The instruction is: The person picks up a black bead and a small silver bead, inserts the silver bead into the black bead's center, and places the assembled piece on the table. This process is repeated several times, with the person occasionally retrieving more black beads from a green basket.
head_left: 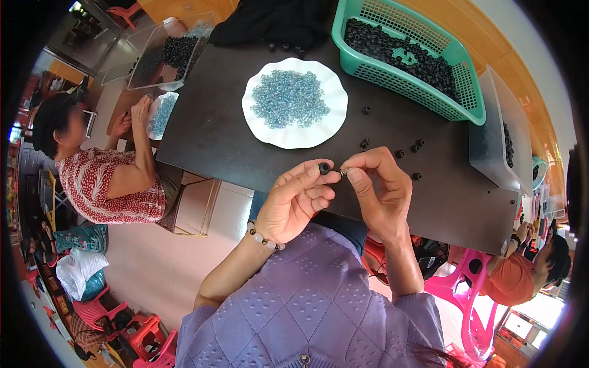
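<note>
My left hand (299,199) pinches a small black ring-shaped part (324,168) between thumb and forefinger, just over the near edge of the dark table (215,132). My right hand (379,187) faces it, fingertips closed on a tiny metal ring (345,172) right beside the black part. Beyond my hands sits a white scalloped plate (295,138) heaped with small bluish metal rings (288,98). A few loose black parts (417,147) lie scattered on the table to the right of my hands.
A green plastic basket (469,101) full of black parts stands at the far right, with a grey bin (491,147) beside it. A person in a red patterned top (107,184) works at the left over another plate. A clear tray (165,52) holds more black parts. Another person sits at lower right.
</note>
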